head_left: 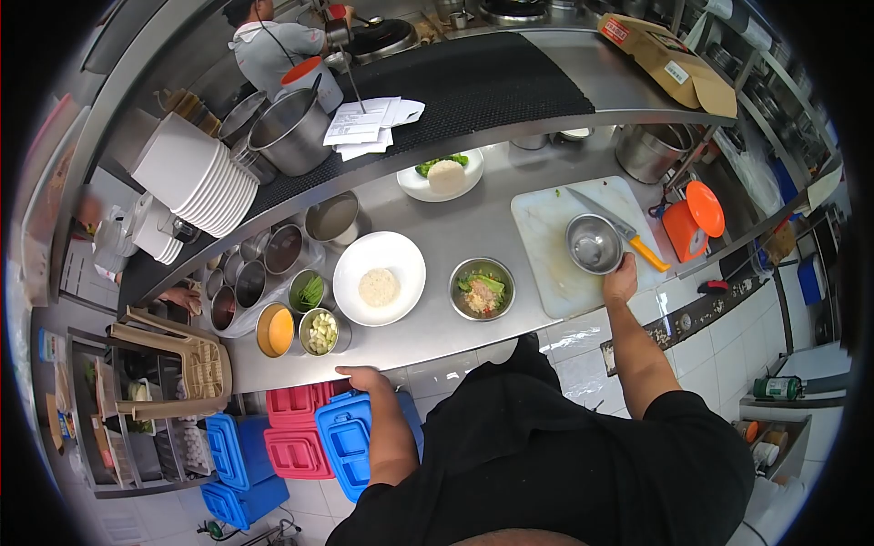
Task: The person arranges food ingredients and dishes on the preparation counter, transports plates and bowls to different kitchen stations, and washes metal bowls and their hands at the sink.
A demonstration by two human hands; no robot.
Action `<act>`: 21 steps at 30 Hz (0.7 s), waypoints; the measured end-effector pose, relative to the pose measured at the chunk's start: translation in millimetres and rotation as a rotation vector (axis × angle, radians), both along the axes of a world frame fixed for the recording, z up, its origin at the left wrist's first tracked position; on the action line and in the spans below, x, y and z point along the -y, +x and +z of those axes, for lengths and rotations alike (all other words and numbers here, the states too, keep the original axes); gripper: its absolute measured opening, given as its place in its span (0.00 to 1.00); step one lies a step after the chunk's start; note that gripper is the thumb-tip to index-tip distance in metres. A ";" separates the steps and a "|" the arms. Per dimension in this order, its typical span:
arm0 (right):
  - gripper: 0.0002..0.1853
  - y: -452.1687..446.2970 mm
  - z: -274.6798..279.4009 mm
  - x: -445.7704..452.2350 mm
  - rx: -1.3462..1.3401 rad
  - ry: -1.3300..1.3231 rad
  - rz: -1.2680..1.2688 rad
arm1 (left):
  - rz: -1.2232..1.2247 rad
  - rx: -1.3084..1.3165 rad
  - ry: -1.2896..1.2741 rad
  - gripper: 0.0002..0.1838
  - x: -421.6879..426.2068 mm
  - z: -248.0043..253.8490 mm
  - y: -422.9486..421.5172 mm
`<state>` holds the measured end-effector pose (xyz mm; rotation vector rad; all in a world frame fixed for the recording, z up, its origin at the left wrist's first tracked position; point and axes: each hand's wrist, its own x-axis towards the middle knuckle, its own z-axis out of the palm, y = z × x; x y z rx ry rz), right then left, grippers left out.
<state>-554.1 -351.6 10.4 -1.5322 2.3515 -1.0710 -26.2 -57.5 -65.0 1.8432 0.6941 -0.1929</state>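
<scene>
My right hand (621, 280) grips the rim of a steel bowl (594, 244), which looks empty, over the white cutting board (537, 218). A knife with a yellow handle (648, 254) lies on the board, partly behind the bowl. My left hand (364, 377) is at the counter's front edge, fingers stretched out, holding nothing I can see. Nearest to it are a steel pot of chopped pale vegetables (320, 333) and a white plate (401, 305) with a rice mound (378, 287). Between my hands sits a steel bowl of mixed greens and minced ingredients (482, 289).
A plate with rice and broccoli (446, 176) stands under the raised shelf (510, 77). An orange scale (687, 227) is right of the board. Stacked white bowls (196, 173) and sauce pots (250, 284) are at left. Another person (273, 50) works beyond the shelf.
</scene>
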 end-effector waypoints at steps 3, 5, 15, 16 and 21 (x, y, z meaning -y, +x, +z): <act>0.13 -0.3 -0.9 0.1 0.000 -0.001 0.001 | -0.023 0.005 0.032 0.53 0.5 4.4 -1.7; 0.13 -0.3 -1.1 0.0 0.001 -0.001 0.002 | -0.013 0.004 0.026 0.53 1.3 5.3 -2.3; 0.11 2.0 5.1 -1.6 0.017 0.023 0.008 | -0.001 0.000 0.028 0.53 0.3 1.6 -0.7; 0.11 1.8 4.6 -1.8 0.023 0.025 0.007 | 0.003 0.008 0.031 0.53 0.0 -0.2 0.2; 0.11 0.9 1.7 -0.8 0.004 0.016 0.003 | 0.008 0.004 0.025 0.55 -0.1 -1.4 0.4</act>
